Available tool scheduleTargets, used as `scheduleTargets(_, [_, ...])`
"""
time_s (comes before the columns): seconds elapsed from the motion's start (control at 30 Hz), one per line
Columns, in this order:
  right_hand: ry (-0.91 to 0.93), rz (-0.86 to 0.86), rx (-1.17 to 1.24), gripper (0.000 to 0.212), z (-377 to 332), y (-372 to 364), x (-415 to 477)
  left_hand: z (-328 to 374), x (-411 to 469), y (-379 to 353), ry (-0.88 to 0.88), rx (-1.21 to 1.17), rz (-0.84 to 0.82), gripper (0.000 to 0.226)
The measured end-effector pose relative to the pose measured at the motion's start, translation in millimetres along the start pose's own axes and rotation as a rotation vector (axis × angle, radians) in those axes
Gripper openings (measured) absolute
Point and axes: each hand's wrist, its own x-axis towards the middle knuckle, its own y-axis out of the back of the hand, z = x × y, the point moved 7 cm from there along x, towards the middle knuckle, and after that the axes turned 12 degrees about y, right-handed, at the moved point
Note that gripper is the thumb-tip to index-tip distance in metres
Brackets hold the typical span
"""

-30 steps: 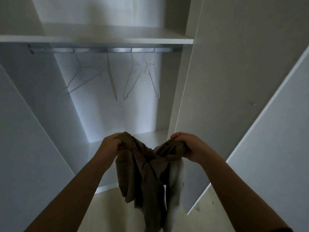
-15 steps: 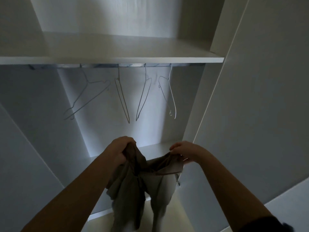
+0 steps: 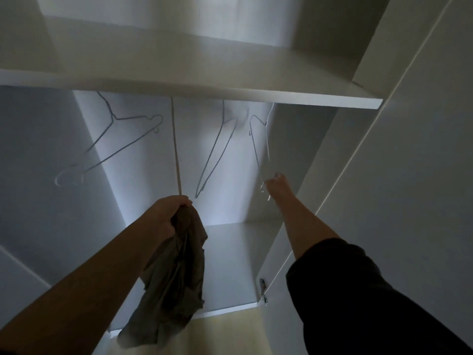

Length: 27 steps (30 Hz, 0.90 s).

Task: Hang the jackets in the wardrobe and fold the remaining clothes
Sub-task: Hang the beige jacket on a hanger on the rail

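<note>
Right hand at rightmost hanger, on its lower tip; grip unclear.
Left hand fists jacket, down-left of that hanger, farther off.

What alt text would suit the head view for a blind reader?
A person's left hand grips a brown jacket before an open wardrobe, while the right hand reaches the rightmost hanger of four under a shelf.

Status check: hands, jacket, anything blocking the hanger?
Left hand holds bunched jacket. Right hand at lower end of rightmost hanger, grip unclear. Jacket not yet hung. Nothing between hand and hanger.
</note>
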Motion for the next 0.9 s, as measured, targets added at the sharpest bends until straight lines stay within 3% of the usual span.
scheduleTargets(0.07, [-0.009,0.027,0.115,0.019,-2,-4,12,8,5,1,-0.032,-0.054,0.020,0.009])
scheduleTargets(0.23, [0.008,0.067,0.097,0.028,-4,-12,28,15,14,-4,-0.056,-0.113,0.037,0.016])
scheduleTargets(0.33, [0.065,0.180,0.036,0.037,-12,-2,35,12,18,-9,-0.022,-0.102,0.035,0.014])
scheduleTargets(0.53, [0.156,0.253,0.072,0.034,-19,11,30,9,23,-18,-0.002,-0.130,0.017,0.007])
scheduleTargets(0.9, [0.153,0.325,0.135,0.030,-2,24,-64,-2,5,-41,-0.004,-0.137,-0.119,0.012])
